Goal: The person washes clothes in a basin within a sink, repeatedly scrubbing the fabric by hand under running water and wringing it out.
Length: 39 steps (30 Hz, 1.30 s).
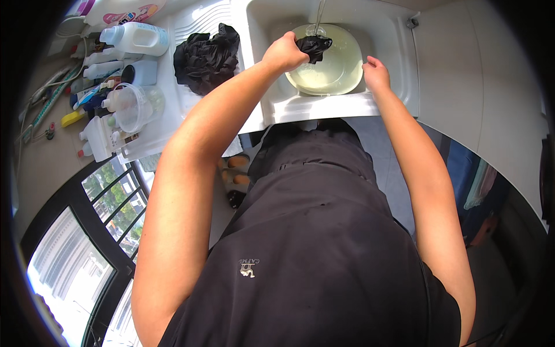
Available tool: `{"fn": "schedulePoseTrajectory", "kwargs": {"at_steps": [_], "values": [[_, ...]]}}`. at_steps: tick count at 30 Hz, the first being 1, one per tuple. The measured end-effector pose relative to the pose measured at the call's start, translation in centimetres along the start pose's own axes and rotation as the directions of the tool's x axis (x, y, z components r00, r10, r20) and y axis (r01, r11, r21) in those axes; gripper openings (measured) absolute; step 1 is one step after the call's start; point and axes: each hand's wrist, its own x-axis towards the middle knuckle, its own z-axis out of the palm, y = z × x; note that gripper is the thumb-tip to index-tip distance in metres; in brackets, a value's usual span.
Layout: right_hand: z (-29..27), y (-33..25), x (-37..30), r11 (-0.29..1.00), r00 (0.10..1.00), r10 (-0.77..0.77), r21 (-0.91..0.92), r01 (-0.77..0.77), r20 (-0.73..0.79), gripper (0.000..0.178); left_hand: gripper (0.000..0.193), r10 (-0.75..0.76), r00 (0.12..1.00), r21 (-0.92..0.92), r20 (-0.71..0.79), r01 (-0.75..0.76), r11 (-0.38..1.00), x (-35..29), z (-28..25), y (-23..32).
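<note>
My left hand (285, 53) is closed on a bunched black cloth (314, 48), holding it over a pale round basin (325, 91) in the sink. A thin stream of water (318, 20) runs down from the top edge of the view beside the cloth. Water lies in the basin, with a few bubbles on its surface. At the basin's right rim, my right hand (376, 75) has its fingers slightly apart and holds nothing; whether it touches the rim is hard to tell. A crumpled heap of black fabric (207, 59) lies on the ridged drainboard left of the sink.
Left of the fabric stand a white bottle (139, 38), a clear plastic tub (130, 108), a yellow item (73, 118) and several other bottles and brushes. The white sink (399, 63) walls the basin in. Below left is a window (110, 179); orange slippers (237, 162) lie on the floor.
</note>
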Motion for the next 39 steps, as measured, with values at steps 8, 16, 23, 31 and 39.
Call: {"fn": "schedulePoseTrajectory", "kwargs": {"at_steps": [8,16,23,31,39], "values": [[-2.5,-0.3,-2.5,0.980,0.993,0.046,0.186,-0.066,0.110,0.048,0.082,-0.381,0.916,-0.289,0.124,0.401,0.869,5.0,5.4,-1.6],[-3.9,0.1,-4.6,0.936,0.972,0.124,0.301,-0.181,0.197,0.036,0.031,-0.432,0.874,-0.795,0.225,0.420,0.437,3.6,4.5,1.0],[-1.0,-4.0,-4.6,0.856,0.943,0.123,0.447,-0.259,0.309,0.031,0.030,-0.511,0.840,-0.919,0.182,0.330,0.215,6.0,3.8,3.6],[1.3,-3.4,-3.8,0.898,0.905,0.147,0.330,-0.291,0.399,0.029,0.015,-0.511,0.854,-0.782,0.094,0.381,0.493,7.5,8.8,-2.5],[10.4,1.1,2.2,0.926,0.915,0.324,0.119,-0.359,0.242,0.045,0.040,-0.293,0.951,-0.254,0.096,0.308,0.917,11.0,16.7,-4.6]]}}
